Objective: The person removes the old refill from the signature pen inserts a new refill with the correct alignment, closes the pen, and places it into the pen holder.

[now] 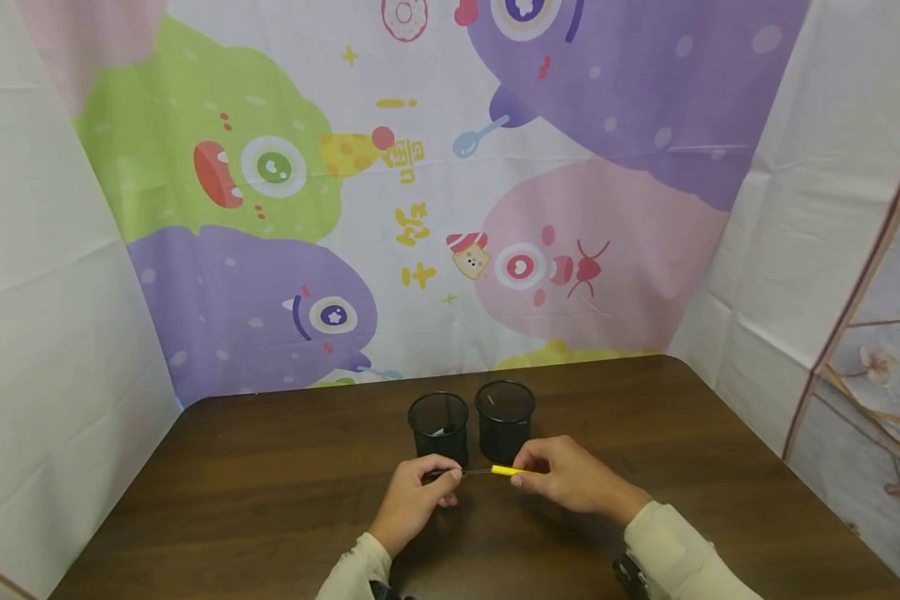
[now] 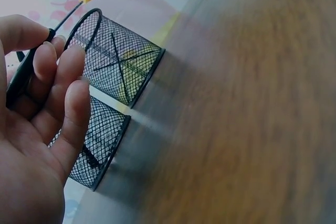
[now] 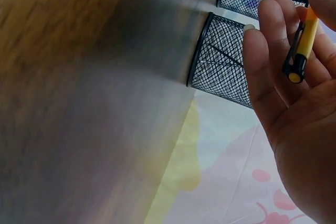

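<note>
My left hand (image 1: pixel 412 504) pinches the black front section (image 2: pixel 23 74) of a pen between thumb and fingers. A thin refill (image 2: pixel 68 15) sticks out of it toward the right. With thumb and fingertips my right hand (image 1: pixel 570 477) grips the yellow pen barrel (image 1: pixel 504 471), which has a black clip (image 3: pixel 295 45) and a yellow button at its end. The refill's far tip meets the barrel's mouth, so both parts lie in one line above the table. The hands are held just in front of two black mesh cups.
The left mesh cup (image 1: pixel 438 425) holds something small, dark and white. Beside it stands the right mesh cup (image 1: pixel 505 417). Both are on the dark wooden table (image 1: pixel 285 483). A cartoon-printed cloth (image 1: pixel 420 333) hangs behind the table's back edge, with pale cloth on the sides.
</note>
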A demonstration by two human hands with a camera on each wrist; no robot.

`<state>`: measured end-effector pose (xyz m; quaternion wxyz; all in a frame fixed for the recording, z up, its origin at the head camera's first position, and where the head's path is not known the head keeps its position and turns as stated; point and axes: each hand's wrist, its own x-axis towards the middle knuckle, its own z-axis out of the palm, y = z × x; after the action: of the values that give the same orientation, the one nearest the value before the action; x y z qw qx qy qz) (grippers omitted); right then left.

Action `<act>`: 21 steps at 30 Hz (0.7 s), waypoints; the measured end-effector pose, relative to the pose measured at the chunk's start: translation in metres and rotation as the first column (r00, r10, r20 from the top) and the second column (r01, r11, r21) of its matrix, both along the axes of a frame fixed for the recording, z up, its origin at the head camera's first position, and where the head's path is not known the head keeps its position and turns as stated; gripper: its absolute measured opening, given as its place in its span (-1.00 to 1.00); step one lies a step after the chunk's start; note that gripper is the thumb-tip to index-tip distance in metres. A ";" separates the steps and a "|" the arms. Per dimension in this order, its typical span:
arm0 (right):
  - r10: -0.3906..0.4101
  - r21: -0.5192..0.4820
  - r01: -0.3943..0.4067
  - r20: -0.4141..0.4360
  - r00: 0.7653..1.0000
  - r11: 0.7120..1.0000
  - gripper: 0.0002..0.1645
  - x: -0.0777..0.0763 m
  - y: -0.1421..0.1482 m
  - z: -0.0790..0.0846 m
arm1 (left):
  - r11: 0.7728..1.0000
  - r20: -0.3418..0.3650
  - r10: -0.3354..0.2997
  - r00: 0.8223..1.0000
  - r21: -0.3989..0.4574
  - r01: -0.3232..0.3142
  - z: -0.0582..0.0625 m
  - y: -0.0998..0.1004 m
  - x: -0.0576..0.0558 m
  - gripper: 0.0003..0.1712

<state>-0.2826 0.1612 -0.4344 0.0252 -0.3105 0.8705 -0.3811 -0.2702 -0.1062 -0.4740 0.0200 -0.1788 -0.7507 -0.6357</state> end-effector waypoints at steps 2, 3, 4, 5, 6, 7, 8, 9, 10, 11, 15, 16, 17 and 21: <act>-0.004 0.003 0.004 0.008 1.000 1.000 -0.88 0.000 0.001 0.000 | 1.000 0.004 0.005 1.000 0.000 -0.005 0.000 0.000 0.000 -0.79; -0.007 0.006 0.006 0.011 1.000 1.000 -0.88 0.000 0.001 0.000 | 1.000 0.007 0.008 1.000 0.000 -0.008 0.001 0.000 0.001 -0.80; -0.008 0.006 0.008 0.013 1.000 1.000 -0.88 0.000 0.002 -0.001 | 1.000 0.010 0.011 1.000 -0.001 -0.011 0.001 0.000 0.000 -0.79; -0.008 0.006 0.008 0.013 1.000 1.000 -0.87 0.001 0.002 -0.001 | 1.000 0.007 0.012 1.000 -0.003 -0.012 0.000 0.000 0.000 -0.79; -0.009 0.007 0.009 0.013 1.000 1.000 -0.86 0.001 0.003 -0.001 | 1.000 0.008 0.015 1.000 -0.003 -0.015 0.000 0.000 0.000 -0.79; -0.009 0.008 0.009 0.012 1.000 1.000 -0.86 0.001 0.003 -0.001 | 1.000 0.013 0.020 1.000 -0.007 -0.020 0.000 0.000 -0.001 -0.79; -0.009 0.009 0.009 0.011 1.000 1.000 -0.85 0.001 0.004 -0.001 | 1.000 0.015 0.024 1.000 -0.009 -0.024 0.000 0.000 -0.001 -0.79; -0.009 0.010 0.009 0.008 1.000 1.000 -0.85 0.001 0.004 -0.001 | 1.000 0.017 0.028 0.999 -0.011 -0.027 0.000 0.000 -0.001 -0.80; -0.008 0.010 0.008 0.006 1.000 1.000 -0.85 0.001 0.005 -0.002 | 0.999 0.018 0.031 0.999 -0.015 -0.031 -0.001 0.000 -0.002 -0.80; -0.009 0.012 0.009 0.004 1.000 1.000 -0.85 0.001 0.005 -0.002 | 0.999 0.021 0.033 0.999 -0.017 -0.033 0.000 0.000 -0.001 -0.80; -0.013 0.018 0.013 -0.003 1.000 1.000 -0.86 0.001 0.007 -0.003 | 0.999 0.022 0.036 0.999 -0.034 -0.035 0.011 0.002 0.006 -0.81; -0.014 0.016 0.014 -0.003 1.000 1.000 -0.86 0.001 0.007 -0.003 | 0.999 0.015 0.031 0.999 -0.032 -0.030 0.016 0.002 0.009 -0.81; -0.016 0.015 0.016 -0.003 1.000 1.000 -0.86 0.001 0.008 -0.004 | 0.999 0.015 0.031 0.999 -0.032 -0.031 0.020 0.002 0.012 -0.81; -0.020 0.014 0.020 0.005 1.000 1.000 -0.86 0.001 0.010 -0.005 | 1.000 0.013 0.017 1.000 -0.012 -0.017 0.034 0.003 0.021 -0.86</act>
<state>-0.2814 0.1714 -0.4391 0.0258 -0.3008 0.8760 -0.3763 -0.2491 -0.1036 -0.4396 0.0193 -0.1684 -0.7560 -0.6322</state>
